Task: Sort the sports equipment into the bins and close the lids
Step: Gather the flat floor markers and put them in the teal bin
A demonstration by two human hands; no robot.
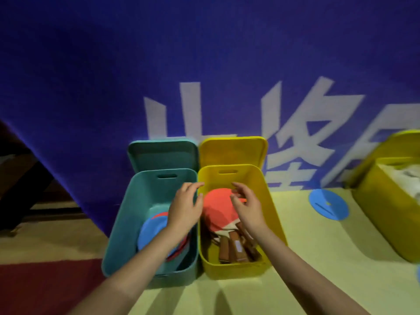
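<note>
Teal bin [127, 223], lid [162, 153] raised open, blue and red discs [151, 233] stacked inside. Touching on its right, yellow bin [270, 212], lid [233, 151] raised open, red paddles [218, 205] laid inside, handles near.

Both lids are standing upright against the blue banner [91, 76], the teal lid [162, 154] and the yellow lid [233, 151] leaving both bins open from above. Paddles [218, 208] are filling much of the yellow bin [272, 214], leaving room only at its far end. Discs [152, 233] are taking up the near half of the teal bin [120, 223]. The two bins are touching, leaving no gap between them. On the floor to the right, a blue disc [329, 204] and another yellow bin [381, 221] are narrowing the passage there.
</note>
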